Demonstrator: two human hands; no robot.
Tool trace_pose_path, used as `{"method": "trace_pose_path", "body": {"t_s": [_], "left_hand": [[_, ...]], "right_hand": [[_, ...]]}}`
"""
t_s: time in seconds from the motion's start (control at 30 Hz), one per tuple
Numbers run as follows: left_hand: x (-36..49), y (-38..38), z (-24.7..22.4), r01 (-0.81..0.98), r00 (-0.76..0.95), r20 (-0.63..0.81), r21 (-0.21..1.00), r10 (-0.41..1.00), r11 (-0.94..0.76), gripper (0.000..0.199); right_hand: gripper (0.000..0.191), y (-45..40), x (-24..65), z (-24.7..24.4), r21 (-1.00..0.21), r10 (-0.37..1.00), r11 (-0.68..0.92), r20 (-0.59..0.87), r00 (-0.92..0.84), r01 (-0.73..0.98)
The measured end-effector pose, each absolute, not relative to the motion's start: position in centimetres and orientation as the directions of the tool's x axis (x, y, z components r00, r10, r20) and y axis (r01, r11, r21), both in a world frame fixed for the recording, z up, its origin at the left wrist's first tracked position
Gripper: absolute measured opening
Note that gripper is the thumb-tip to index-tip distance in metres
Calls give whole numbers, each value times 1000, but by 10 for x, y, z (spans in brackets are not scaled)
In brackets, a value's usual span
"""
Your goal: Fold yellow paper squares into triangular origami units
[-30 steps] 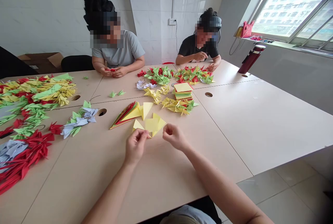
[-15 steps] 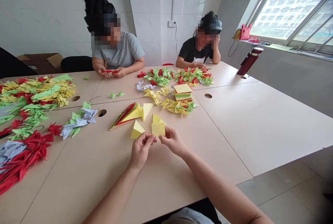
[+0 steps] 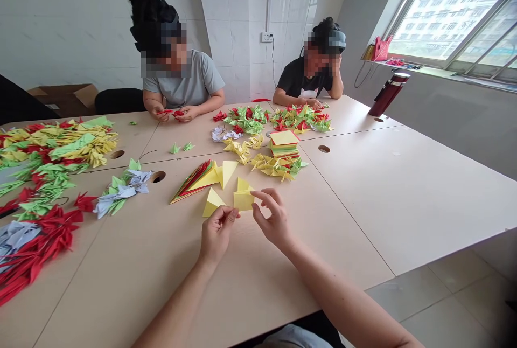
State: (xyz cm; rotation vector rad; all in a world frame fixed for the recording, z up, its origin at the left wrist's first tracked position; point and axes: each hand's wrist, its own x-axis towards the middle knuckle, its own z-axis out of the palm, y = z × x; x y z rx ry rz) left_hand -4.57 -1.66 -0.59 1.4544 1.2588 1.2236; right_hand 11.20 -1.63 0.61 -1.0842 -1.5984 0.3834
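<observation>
Between my hands is a small yellow folded paper, held just above the table. My left hand pinches its lower left corner between thumb and fingers. My right hand is at the paper's right side with thumb and fingers apart, the fingertips at its edge. Behind my left hand lies a yellow folded piece. Farther off, another yellow folded piece touches a fanned stack of folded red, green and yellow papers.
A stack of square coloured paper stands among folded paper cranes. Large heaps of folded paper cover the left side. Two people sit across the table. A dark red flask stands at the far right; cable holes pierce the tabletop.
My right hand has loosened its pinch, its fingers spreading and lifting at the paper's right edge. The left hand keeps its hold on the yellow paper.
</observation>
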Motion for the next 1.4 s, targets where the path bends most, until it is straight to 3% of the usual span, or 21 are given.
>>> {"method": "trace_pose_path", "body": {"t_s": [0.13, 0.3, 0.5, 0.7, 0.8, 1.0, 1.13, 1.3, 1.4], "left_hand": [[-47, -15, -4, 134, 1, 126, 983, 992, -125, 21], [-46, -14, -2, -121, 21, 12, 993, 1000, -9, 25], [-46, -11, -5, -319, 2, -102, 943, 995, 98, 29], [-43, -14, -5, -352, -22, -125, 929, 992, 110, 33], [-42, -14, -3, -350, 6, -123, 929, 992, 118, 33], [-46, -11, -4, -197, -10, 13, 980, 1000, -15, 26], [-51, -9, -3, -74, 15, 60, 996, 998, -59, 24], [-50, -8, -5, -380, 99, -145, 909, 984, 172, 25], [-49, -7, -10, -466, 114, -245, 843, 963, 270, 29]], "right_hand": [[22, -14, 115, 5, -770, 833, 519, 553, -17, 371], [10, -14, 113, 4, -815, 856, 515, 474, -205, 266], [14, -16, 107, -3, -785, 849, 527, 475, -231, 326], [11, -18, 101, -4, -710, 812, 554, 577, -92, 434], [15, -18, 102, -2, -734, 821, 540, 567, -65, 411], [15, -13, 111, -3, -869, 886, 453, 414, -210, 199], [18, -9, 116, -5, -893, 885, 413, 347, -311, 180], [17, -9, 112, -7, -867, 881, 444, 377, -285, 226], [16, -12, 109, -8, -855, 892, 449, 410, -192, 258]]}}
